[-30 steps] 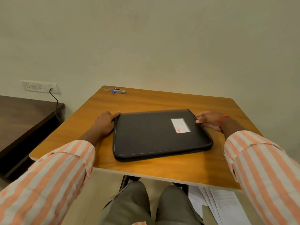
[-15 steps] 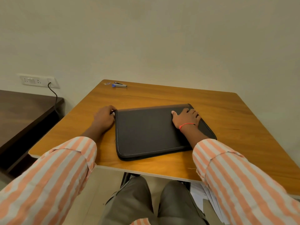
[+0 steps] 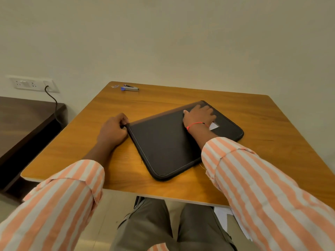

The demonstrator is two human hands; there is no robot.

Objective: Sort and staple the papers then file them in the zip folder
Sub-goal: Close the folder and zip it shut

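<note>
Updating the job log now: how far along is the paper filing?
Done: nothing visible; the zip folder lies closed on the table. In hand: the left hand pinches the folder's left corner, probably the zip pull, while the right hand presses flat on top. Left: sorting, stapling and filing; the stapler sits untouched at the far edge, papers lie on the floor below.

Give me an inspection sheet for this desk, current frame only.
Surface: wooden table, folder lying angled on it.
Job's things: black zip folder flat, looks closed; stapler at the far left corner; papers on the floor under the table.
Clutter: small clip beside the stapler.
Grips: left hand pinches at the folder's left corner; right hand presses flat on its top.
Cables: black cable plugged into the wall socket, drops behind the dark side table.
Surroundings: plain wall.
</note>
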